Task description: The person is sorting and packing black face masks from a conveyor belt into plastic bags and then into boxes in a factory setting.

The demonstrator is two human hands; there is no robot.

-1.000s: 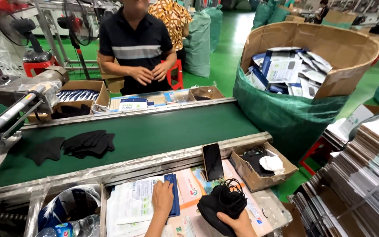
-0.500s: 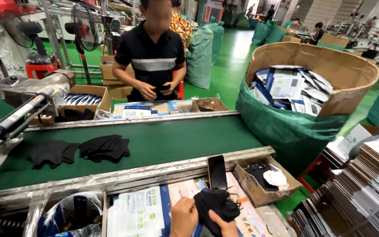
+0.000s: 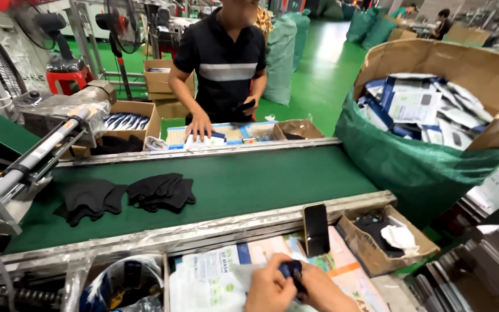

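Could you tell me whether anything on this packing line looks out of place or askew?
Little stands out. A black phone leans propped against the conveyor's near rail, an odd spot among the packing stock. The two piles of black masks lie loosely fanned rather than squared. Both hands hold a dark item together.

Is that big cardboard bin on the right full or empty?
Nearly full: the cardboard bin holds white-and-blue packets heaped close to its rim.

Matt black cloth masks [image 3: 128, 196] lie on a matt green belt [image 3: 249, 176]; the phone [image 3: 316, 229] is glossy glass.
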